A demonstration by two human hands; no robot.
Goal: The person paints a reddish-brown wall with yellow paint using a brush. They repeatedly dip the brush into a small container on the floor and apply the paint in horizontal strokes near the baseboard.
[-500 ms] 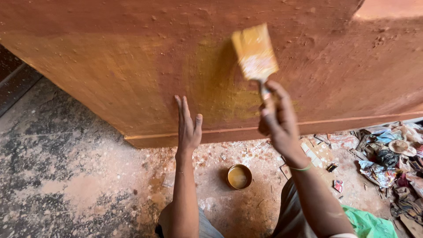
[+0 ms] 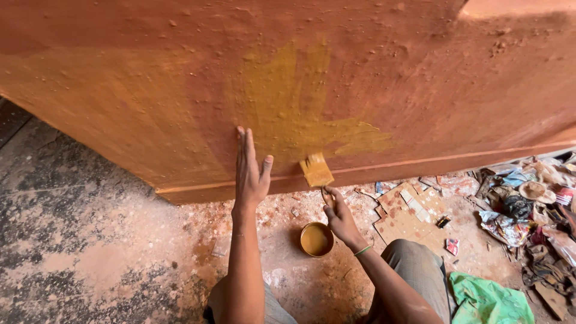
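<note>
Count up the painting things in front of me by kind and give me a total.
Flat paintbrush with yellow-coated bristles, held by the right hand: 1
Small round tin of ochre-yellow paint on the floor: 1
Hands, counting the left hand flat on the reddish wall: 2
Total: 4

Two hands here, left hand (image 2: 251, 174) and right hand (image 2: 342, 217). One brush (image 2: 316, 170). One tin (image 2: 316, 239) of yellow paint. One green cloth (image 2: 489, 300). One litter heap (image 2: 534, 204), pieces too many to count.
</note>
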